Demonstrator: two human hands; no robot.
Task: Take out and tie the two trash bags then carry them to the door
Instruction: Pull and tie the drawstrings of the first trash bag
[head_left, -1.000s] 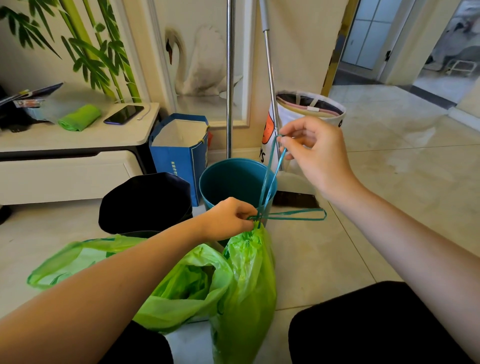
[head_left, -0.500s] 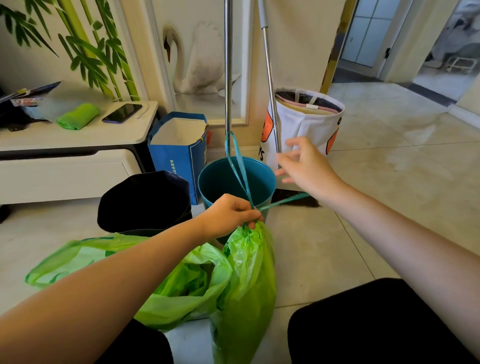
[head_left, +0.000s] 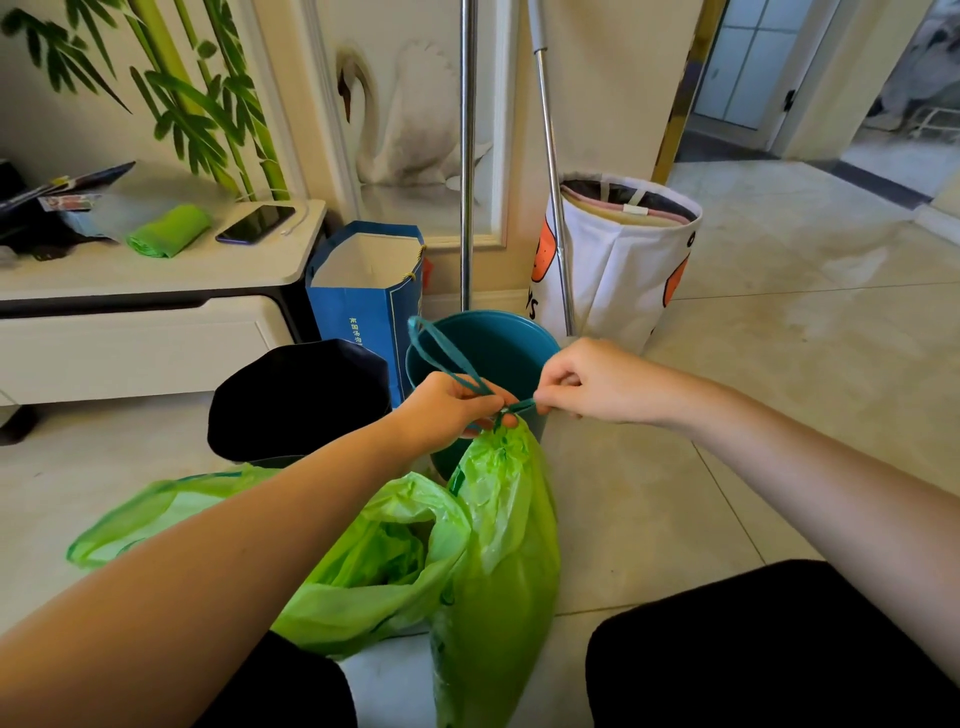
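A green trash bag (head_left: 498, 545) hangs upright in front of me, its neck gathered tight. My left hand (head_left: 447, 410) grips that neck and one loop of the teal drawstring (head_left: 441, 358), which arcs up over the teal bin. My right hand (head_left: 582, 382) pinches the other end of the drawstring just right of the knot. A second green trash bag (head_left: 363, 566) lies open and slack on the floor to the left, partly hidden by my left forearm.
A teal bin (head_left: 498, 343) and a black bin (head_left: 301, 395) stand on the tiled floor behind the bags. A blue paper bag (head_left: 374, 291), two metal poles (head_left: 467, 156) and a white fabric basket (head_left: 618, 260) line the wall. A doorway (head_left: 737, 78) opens at the back right.
My right hand has come down and in from the raised string to pinch the drawstring beside the left hand. The loop has dropped lower and the strings are pulled short at the bag's neck.
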